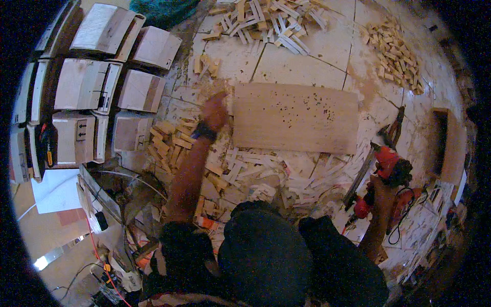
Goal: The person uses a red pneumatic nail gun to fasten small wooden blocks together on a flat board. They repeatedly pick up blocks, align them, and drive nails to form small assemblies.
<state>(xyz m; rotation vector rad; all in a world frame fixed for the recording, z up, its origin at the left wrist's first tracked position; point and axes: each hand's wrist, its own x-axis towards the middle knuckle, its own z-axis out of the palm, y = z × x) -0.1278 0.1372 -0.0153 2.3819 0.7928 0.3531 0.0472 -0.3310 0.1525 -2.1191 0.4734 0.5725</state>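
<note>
A flat rectangular wooden board (258, 128) lies on the floor in front of me, small dark specks scattered over it. Just beside its left edge is my left hand (216, 112), with a dark band at the wrist; its fingers are blurred, and I cannot tell whether they touch the board. My right hand (381, 187) is closed around a red and black power tool (389, 162) to the right of the board; its exact kind is unclear. Below that hand lies another red tool (404, 202) with a looped black cord.
Stacked wooden box-like pieces (79, 84) stand at the left. Heaps of short wood blocks lie left (171, 146) and far right (399, 59), with a strip pile (271, 23) at the back. Thin offcuts (266, 166) litter the near floor. An open wooden box (450, 146) stands right.
</note>
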